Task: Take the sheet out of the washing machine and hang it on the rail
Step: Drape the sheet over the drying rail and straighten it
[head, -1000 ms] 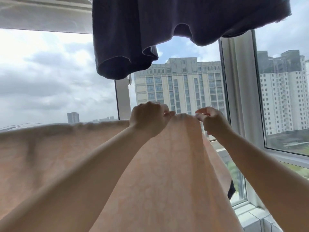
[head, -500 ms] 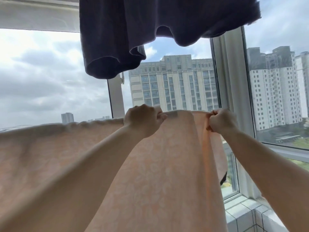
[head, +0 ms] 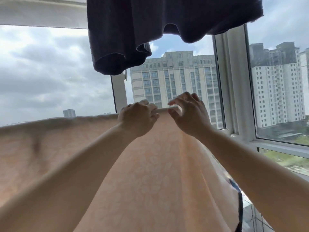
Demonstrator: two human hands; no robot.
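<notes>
The peach patterned sheet [head: 142, 173] hangs over the rail and spreads from the left edge to the lower right. A short bare stretch of the white rail [head: 164, 109] shows between my hands. My left hand [head: 138, 118] is fisted on the sheet's top fold at the rail. Just to the right, my right hand [head: 189, 113] has its fingers apart, thumb and forefinger on either side of the bare rail, above the sheet's right edge. The washing machine is not in view.
A dark garment [head: 150, 30] hangs overhead, close above my hands. The white window frame [head: 232, 81] and glass stand right behind the rail. A tiled ledge [head: 299, 213] and a dark-edged cloth [head: 240, 203] are at the lower right.
My right hand has let go of the sheet's edge, opened its fingers and come left towards my left hand. A bare piece of rail now shows between the hands.
</notes>
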